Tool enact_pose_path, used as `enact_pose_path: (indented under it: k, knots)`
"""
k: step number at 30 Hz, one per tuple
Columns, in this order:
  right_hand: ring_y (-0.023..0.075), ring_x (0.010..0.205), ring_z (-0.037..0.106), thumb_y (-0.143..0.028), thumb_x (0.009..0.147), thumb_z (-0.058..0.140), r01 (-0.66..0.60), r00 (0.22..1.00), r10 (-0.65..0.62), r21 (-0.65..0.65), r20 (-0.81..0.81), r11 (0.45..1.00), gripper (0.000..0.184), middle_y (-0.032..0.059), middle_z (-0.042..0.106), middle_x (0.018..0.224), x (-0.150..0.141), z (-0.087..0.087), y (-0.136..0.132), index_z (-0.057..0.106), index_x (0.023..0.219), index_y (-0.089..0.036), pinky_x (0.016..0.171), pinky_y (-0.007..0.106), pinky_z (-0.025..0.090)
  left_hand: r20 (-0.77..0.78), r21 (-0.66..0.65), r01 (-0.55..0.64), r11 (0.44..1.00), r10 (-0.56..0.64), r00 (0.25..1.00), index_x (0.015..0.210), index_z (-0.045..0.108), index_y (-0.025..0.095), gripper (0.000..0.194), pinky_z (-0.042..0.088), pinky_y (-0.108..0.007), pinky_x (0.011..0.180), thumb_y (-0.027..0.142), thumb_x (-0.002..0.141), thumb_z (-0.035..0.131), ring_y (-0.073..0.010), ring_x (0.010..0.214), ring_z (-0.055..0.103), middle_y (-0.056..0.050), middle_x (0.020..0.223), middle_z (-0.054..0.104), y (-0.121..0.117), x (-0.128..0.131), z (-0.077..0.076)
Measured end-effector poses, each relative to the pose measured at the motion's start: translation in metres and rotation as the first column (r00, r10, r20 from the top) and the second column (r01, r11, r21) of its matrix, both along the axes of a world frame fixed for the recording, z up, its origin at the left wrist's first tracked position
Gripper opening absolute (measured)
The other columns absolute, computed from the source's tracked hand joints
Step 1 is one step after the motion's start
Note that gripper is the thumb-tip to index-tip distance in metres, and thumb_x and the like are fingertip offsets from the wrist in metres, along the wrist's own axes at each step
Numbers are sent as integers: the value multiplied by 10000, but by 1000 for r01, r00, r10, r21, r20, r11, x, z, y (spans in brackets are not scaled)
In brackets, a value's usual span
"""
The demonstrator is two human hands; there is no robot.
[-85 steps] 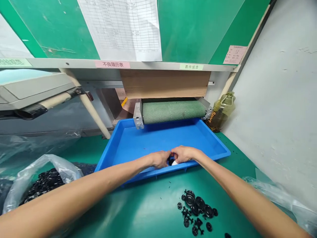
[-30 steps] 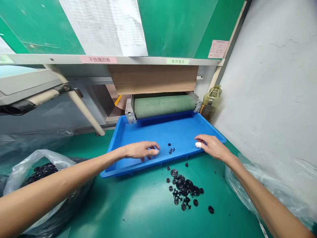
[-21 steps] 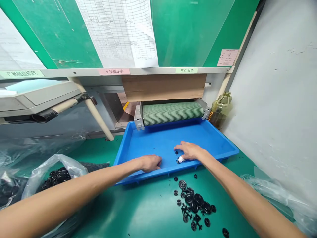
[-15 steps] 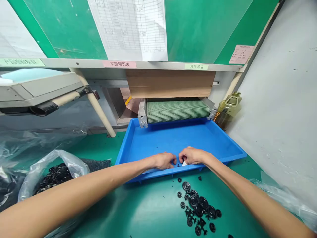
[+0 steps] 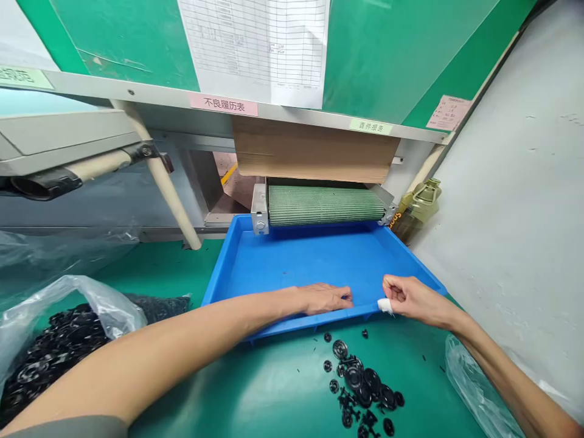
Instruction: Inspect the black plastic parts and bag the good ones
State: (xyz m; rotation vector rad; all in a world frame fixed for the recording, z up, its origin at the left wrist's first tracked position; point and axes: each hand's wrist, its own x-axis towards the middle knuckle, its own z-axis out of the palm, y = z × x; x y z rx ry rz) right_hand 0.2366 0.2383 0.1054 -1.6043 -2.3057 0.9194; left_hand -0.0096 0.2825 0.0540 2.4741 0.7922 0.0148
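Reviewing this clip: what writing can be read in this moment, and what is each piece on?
"不良履历表" on the pink label.
"首件报告" on the green label.
Too small or blurred to read: the gridded paper sheet, the pink note, the pale green label, the orange lettering on the bottle.

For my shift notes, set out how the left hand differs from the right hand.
The left hand lies flat and palm down, while the right hand is curled. The left hand sits nearer the middle of the front of the blue plastic tray, while the right hand is toward the tray's right end. The right hand has a white wrap on a finger; the left hand shows none. Both are bare, and neither visibly holds a part.
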Motion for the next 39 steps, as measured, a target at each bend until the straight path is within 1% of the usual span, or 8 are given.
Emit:
enact_pose_path:
  k: [6, 9, 12, 17, 21, 27, 33, 39]
  knots:
    - [167, 787, 570, -296, 937, 356, 24, 992, -37, 105, 120, 994, 228, 11, 623, 865, 10, -27, -68, 551, 1045, -250, 700, 281, 430, -80, 25, 69, 997, -67, 995, 1057, 601, 254, 257, 408, -328, 838, 295, 887, 412, -232, 945, 581, -67, 1243, 569, 8, 10, -5]
    - [195, 973, 579, -118, 896, 319, 3, 953, -83, 263, 291, 965, 393, 73, 609, 1103, 2, -57, -73, 554, 1191, -223, 830, 307, 428, -95, 30, 88, 996, -85, 992, 1049, 602, 219, 263, 410, -331, 828, 239, 877, 404, -230, 923, 575, -91, 1206, 581, 11, 13, -3]
    - [207, 915, 591, -71, 869, 337, 10, 940, -113, 305, 322, 952, 442, 102, 595, 1062, -21, -79, -70, 566, 1225, -197, 777, 298, 443, -118, 31, 75, 997, -70, 990, 967, 633, 197, 232, 421, -291, 757, 191, 845, 435, -201, 836, 571, -69, 1050, 635, 7, 12, 2]
    - [196, 894, 573, -32, 840, 366, -72, 963, -28, 357, 267, 931, 430, 73, 579, 997, -53, -84, -88, 645, 1084, -250, 732, 270, 443, -96, 68, -106, 992, 112, 989, 833, 639, 183, 161, 427, -224, 736, 112, 739, 529, -165, 817, 581, -15, 899, 656, -7, -8, 13]
    - [176, 944, 580, -32, 838, 349, -50, 983, -25, 395, 181, 918, 511, 62, 587, 1110, -48, -81, -112, 570, 1236, -265, 790, 271, 458, 11, 104, -311, 945, 312, 950, 893, 590, 166, 203, 455, -219, 637, 90, 754, 464, -140, 696, 614, -14, 803, 633, -22, -25, 31]
    - [181, 997, 598, -117, 871, 323, 145, 986, -167, 492, 1, 858, 439, 75, 594, 1176, -18, -80, -163, 557, 1231, -211, 826, 305, 489, 167, 125, -387, 914, 365, 916, 1019, 532, 161, 230, 475, -208, 570, 154, 841, 387, -115, 626, 629, -27, 836, 626, -99, -20, 57]
    - [201, 1065, 578, -176, 880, 338, 378, 923, -347, 565, -167, 734, 368, 88, 621, 1145, 31, -97, -231, 588, 1150, -181, 929, 333, 450, 97, 116, -296, 948, 286, 953, 926, 586, 188, 200, 494, -221, 580, 143, 798, 438, -100, 622, 587, -37, 978, 595, -197, -21, 32]
    - [239, 969, 596, -131, 837, 373, 497, 846, -510, 572, -153, 652, 346, 116, 651, 1053, 50, -119, -267, 636, 1061, -158, 863, 375, 456, 23, 129, -301, 945, 301, 953, 917, 588, 165, 204, 507, -241, 608, 137, 790, 430, -130, 661, 609, -59, 953, 596, -201, -19, 13]
